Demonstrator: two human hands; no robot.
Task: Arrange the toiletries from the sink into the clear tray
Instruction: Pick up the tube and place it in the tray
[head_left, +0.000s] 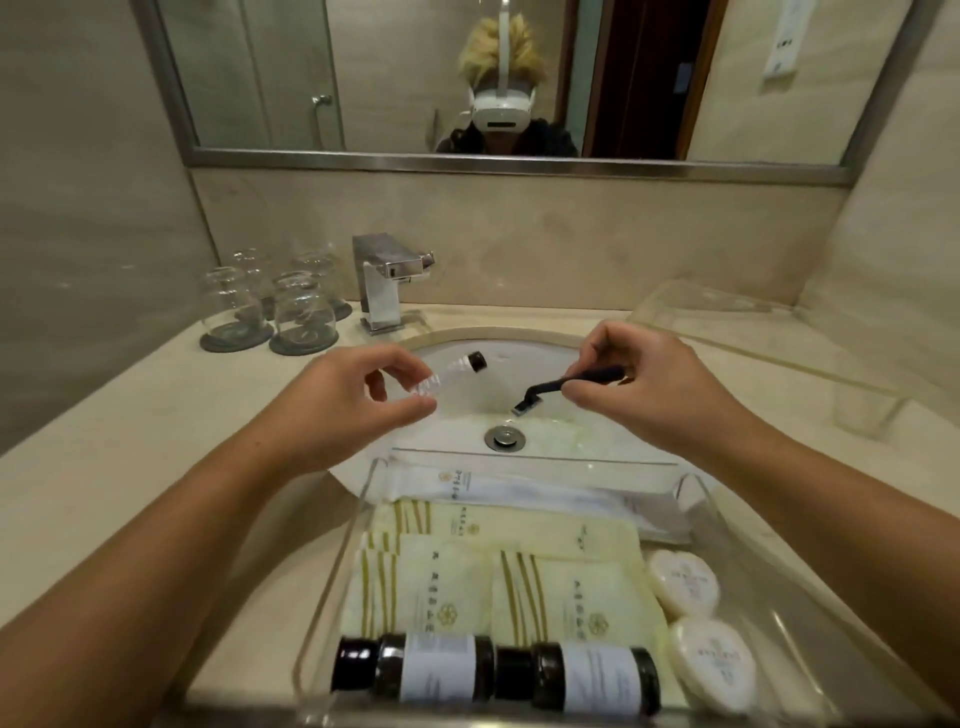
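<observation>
Both hands over the sink (566, 348), each with an item. Right hand (644, 384): thumb and forefinger pinched shut on the handle end of a black razor (563, 387), head hanging down above the drain (505, 437), clear of the basin. Left hand (353, 400): fingertips closed on a small clear piece (426, 387), ribbed, possibly the razor's blade cover; cannot confirm. A small clear bottle with black cap (467, 362) is lying in the basin just beyond the left fingers; whether the clear piece touches it cannot be told. Clear tray (332, 587) sits at the near edge of the sink, already holding a long white packet (519, 491) along its far wall, pale yellow sachets (467, 571) in the middle, two round wrapped soaps (691, 613) at right, two dark bottles (493, 670) lying end to end along the near wall. Judgement: task well along; razor and clear bottle are the visible leftovers. For the step in hand: if the clear piece is the cover, seat it on the blade first, aligning squarely, fingers kept off the edge. Then lay the razor flat, parallel to the long packet, in the bare strip by the far wall, lowered rather than dropped so the sachets are not disturbed. Glasses (291, 312) and tap (387, 280) at left rear, not involved.
</observation>
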